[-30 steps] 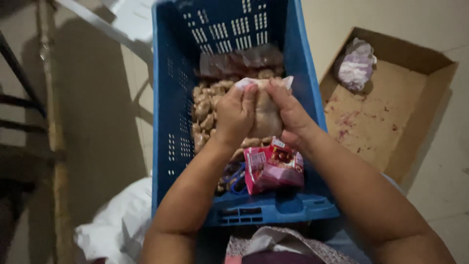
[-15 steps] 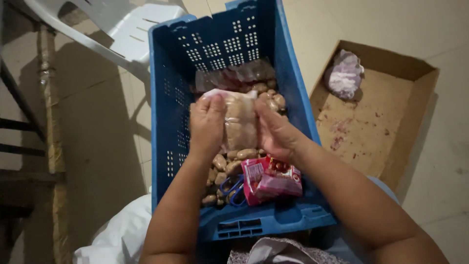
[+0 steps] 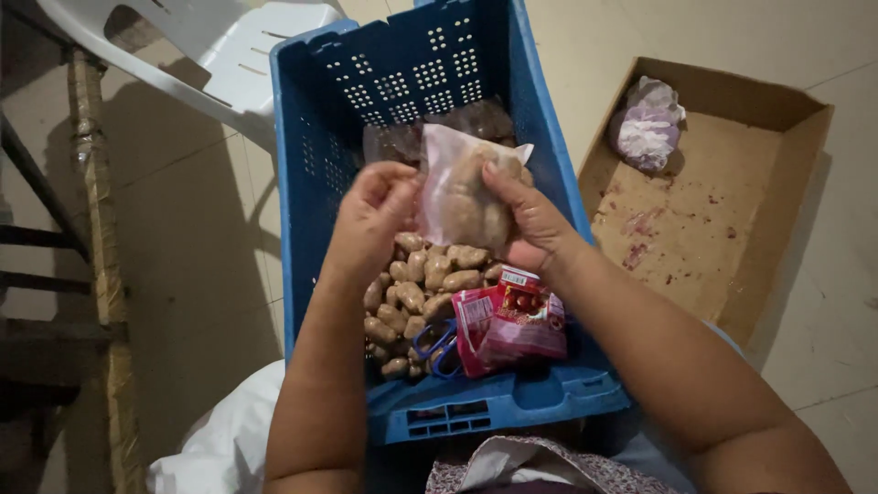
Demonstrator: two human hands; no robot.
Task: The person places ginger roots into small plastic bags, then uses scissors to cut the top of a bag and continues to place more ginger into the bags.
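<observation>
A blue plastic crate (image 3: 320, 137) sits in front of the person, and everything else is placed from it. Above the crate's middle, both hands hold up a clear plastic bag (image 3: 462, 187) packed with pale brown, pod-shaped nuts. The right hand (image 3: 530, 224) wraps around the bag's right side and bottom, fingers curled shut on it with the thumb pressed across its front. The left hand (image 3: 370, 220) meets the bag's left edge, its fingertips drawn together and pinching the plastic there (how firmly cannot be told).

Inside the crate, below the raised bag, loose nuts (image 3: 416, 284) of the same kind lie heaped on the floor of it. Toward the crate's near wall lie a red and pink packet (image 3: 512, 325) and, just left of it, a pair of blue-handled scissors (image 3: 439, 348). At the crate's far end more filled bags (image 3: 476, 119) rest, darker in the shadow.

To the right of the crate lies an open cardboard box (image 3: 722, 238) with reddish stains on its bottom and a knotted bag of purplish contents (image 3: 647, 123) in its far corner. Beyond the crate's far left corner stands a white plastic chair (image 3: 210, 46). A white cloth (image 3: 229, 439) lies off the crate's near left corner.
</observation>
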